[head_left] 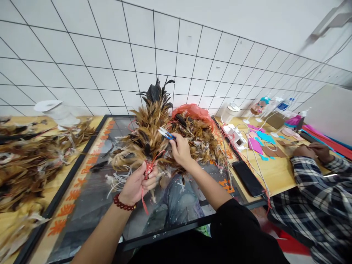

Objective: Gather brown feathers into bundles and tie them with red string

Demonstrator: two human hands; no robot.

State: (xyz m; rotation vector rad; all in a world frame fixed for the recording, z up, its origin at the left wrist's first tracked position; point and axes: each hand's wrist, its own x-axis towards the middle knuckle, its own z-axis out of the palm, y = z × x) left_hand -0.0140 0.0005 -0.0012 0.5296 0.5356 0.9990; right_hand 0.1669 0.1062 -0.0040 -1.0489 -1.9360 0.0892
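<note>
My left hand (141, 183), wearing a dark red bead bracelet (125, 204), is closed around the bound base of a brown and black feather bundle (150, 135). Red string (150, 167) wraps that base, and a loose end hangs below the fist. In my right hand (180, 149) is a pair of small blue-handled snips (165, 133), its pale metal tip pointing left across the feathers. The bundle stands tip upward, away from me. Behind my right hand, loose feathers (199, 135) spill from a red plastic bag (192, 109).
Feathers cover the table at left, near a white spool (56, 112). To the right are a black phone (248, 178), a white power strip (235, 137), cables and coloured felt pieces (265, 136). A person in a plaid shirt (310, 176) sits at far right. A wire grid (154, 47) lines the wall.
</note>
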